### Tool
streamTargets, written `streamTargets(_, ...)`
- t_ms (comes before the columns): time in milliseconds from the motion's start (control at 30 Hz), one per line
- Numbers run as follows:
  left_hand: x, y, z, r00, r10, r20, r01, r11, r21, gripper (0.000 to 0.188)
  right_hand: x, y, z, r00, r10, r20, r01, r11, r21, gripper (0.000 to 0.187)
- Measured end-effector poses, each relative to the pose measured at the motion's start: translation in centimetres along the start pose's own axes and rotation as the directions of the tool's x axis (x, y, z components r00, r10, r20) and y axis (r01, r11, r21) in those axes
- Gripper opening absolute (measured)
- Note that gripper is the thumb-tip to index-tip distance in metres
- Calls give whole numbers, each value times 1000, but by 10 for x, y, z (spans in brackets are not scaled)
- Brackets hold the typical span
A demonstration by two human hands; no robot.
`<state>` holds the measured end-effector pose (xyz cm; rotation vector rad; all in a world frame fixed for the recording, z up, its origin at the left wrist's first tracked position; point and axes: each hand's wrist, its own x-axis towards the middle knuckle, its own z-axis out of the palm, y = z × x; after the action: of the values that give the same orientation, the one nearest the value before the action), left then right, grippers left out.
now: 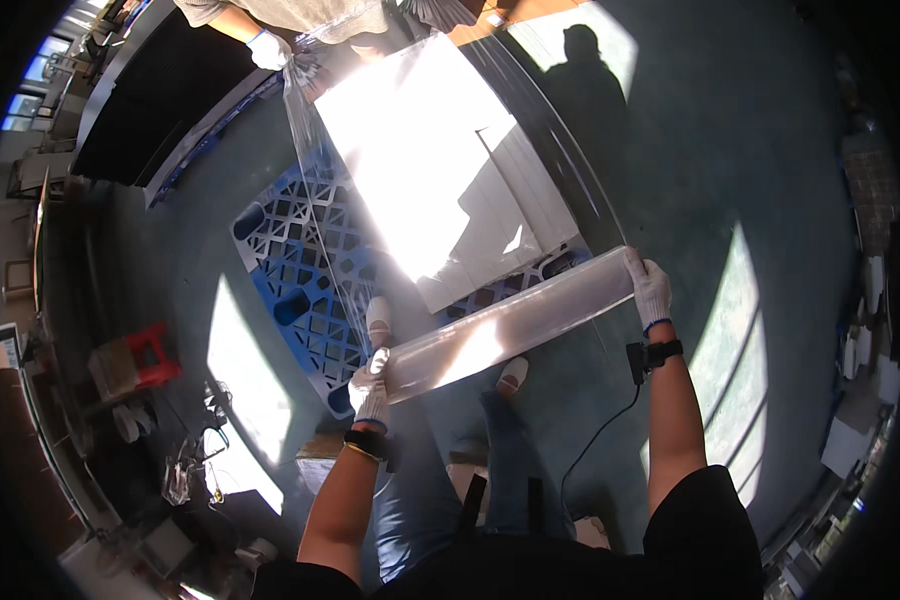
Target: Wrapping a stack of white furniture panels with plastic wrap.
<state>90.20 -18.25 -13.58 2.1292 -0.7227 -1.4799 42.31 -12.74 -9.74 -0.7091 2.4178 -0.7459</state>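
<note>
A wide roll of clear stretch film lies level across the front of me, tilted up toward its right end. My left hand, in a white knit glove, is closed on the roll's left end. Its right end is gripped by my gloved right hand. From the roll, a sheet of clear film stretches away to a co-worker across from me, whose gloved hand holds its bunched far end. Between us, a large white flat-topped load, glaring in sunlight, rests on a blue plastic pallet.
A black panel-like object stands at the far left. At left are a red stool and tangled cables. My feet are by the pallet's near edge. A cable hangs from my right wrist device. Shelved items line the right rim.
</note>
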Motion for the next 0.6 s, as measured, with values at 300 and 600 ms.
streamTargets(300,-26,-74,43,992,-78,97,85,994,-71,49,-10,100,36,993,118,22,-114,985,-133,67)
streamTargets(600,102,-142,49,986,163,36,-167,971,172,58,56,165,150,993,33,114,-33,999,-6,63)
